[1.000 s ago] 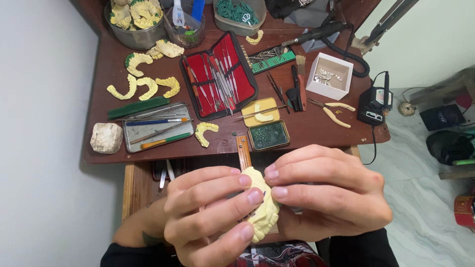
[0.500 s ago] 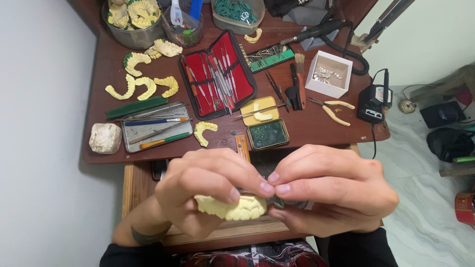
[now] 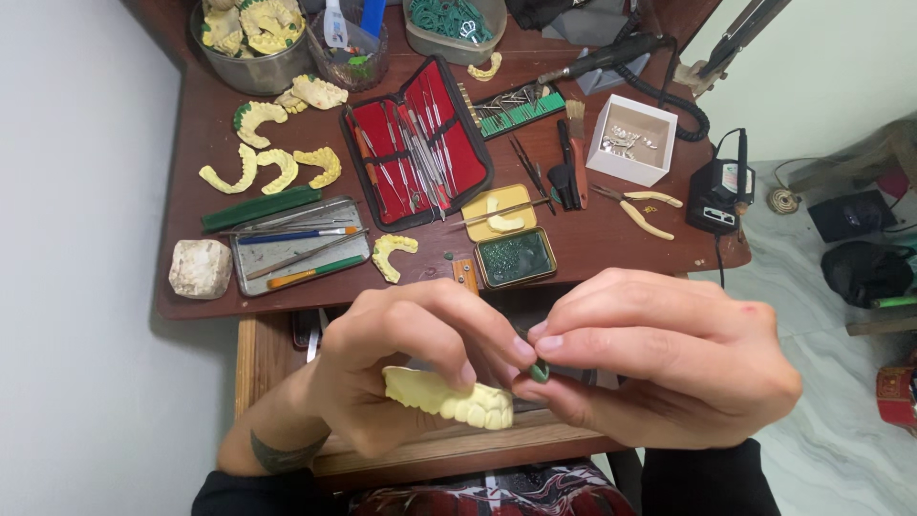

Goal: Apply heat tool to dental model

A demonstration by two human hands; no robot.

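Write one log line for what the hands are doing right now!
left hand: holds yellow tooth cast | right hand: pinches small green piece | desk: tools behind

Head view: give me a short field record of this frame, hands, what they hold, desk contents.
left hand: holds a yellow dental cast, teeth side toward the camera
right hand: pinches a small green piece at the cast's end
desk: brown wood, beyond the hands
instrument case: open, red lining, metal tools
green tin: open, beside the case
metal tray: brushes and tools inside
loose casts: several, yellow, left part of desk
white box: small metal parts inside
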